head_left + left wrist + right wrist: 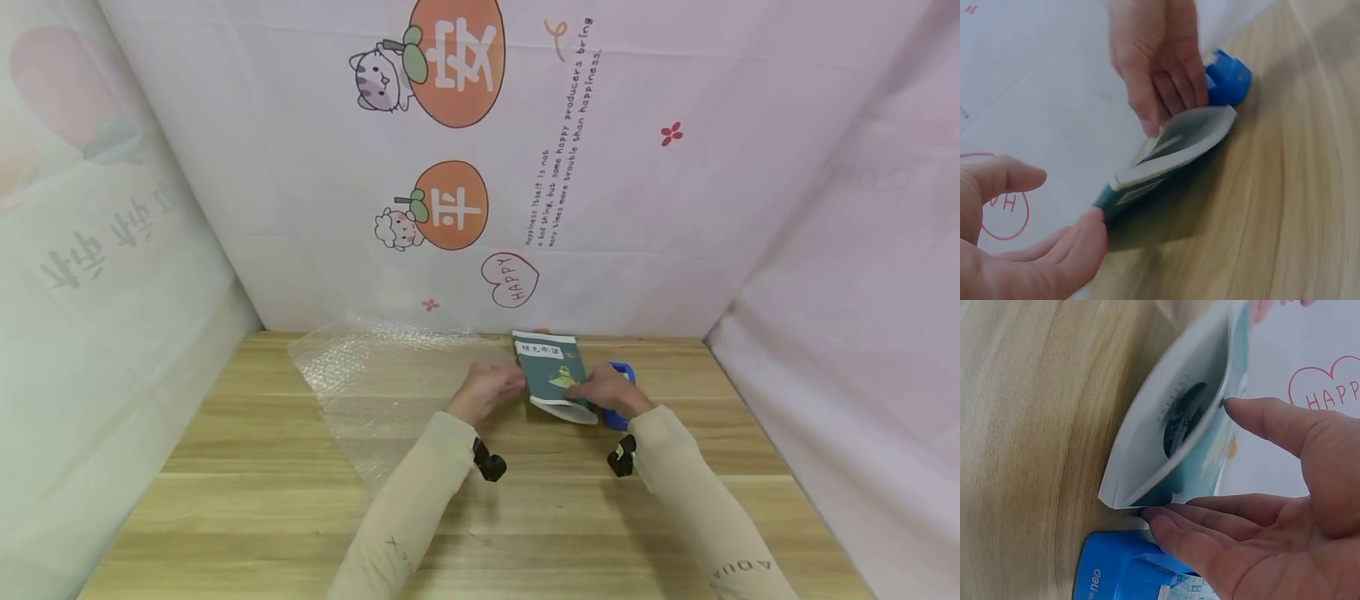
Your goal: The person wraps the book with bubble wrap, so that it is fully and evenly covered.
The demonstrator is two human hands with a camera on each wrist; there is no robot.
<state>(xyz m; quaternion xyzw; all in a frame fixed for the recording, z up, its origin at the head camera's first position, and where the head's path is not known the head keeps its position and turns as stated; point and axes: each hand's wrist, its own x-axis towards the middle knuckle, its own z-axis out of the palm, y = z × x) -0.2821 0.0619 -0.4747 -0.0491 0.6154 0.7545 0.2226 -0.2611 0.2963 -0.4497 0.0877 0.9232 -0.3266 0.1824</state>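
Green packet (543,382) aimed at the back wall, open end (1138,447) your way

So your left hand (486,392) is spread, thumb well away from the other fingers, fingertips at the packet's left edge. Your right hand (611,390) is spread too: thumb tip on the upper side by the opening, fingertips at the near right corner.

The packet sits between your hands, at the far part of the wooden table (247,500). It's dark green with white bands at both ends, a white label (538,351) with dark characters near the far end, and a yellow-green print (562,377) lower down. The opening gapes, showing a pale inside and something dark with lettering; can't tell what.

Long axis runs from you toward the patterned back wall (300,167), near end slightly right.

Just right of it is a blue "deli" item (1113,556), partly behind your right hand. Clear bubbly plastic (352,383) spreads out on the left.
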